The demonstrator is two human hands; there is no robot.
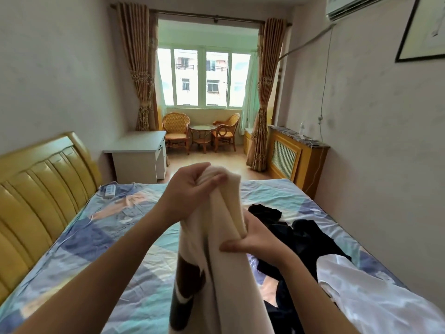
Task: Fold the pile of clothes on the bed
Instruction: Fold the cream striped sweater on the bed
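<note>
Between both hands' fingers: cream garment

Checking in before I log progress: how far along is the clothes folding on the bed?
Early, by the look of it. No folded stack is visible anywhere on the bed. In hand: a cream garment, bunched and held up, gripped at its top by the left hand and lower down by the right hand. Left to do: the dark clothes lie crumpled on the sheet, and a white garment lies loose beside them.
</note>
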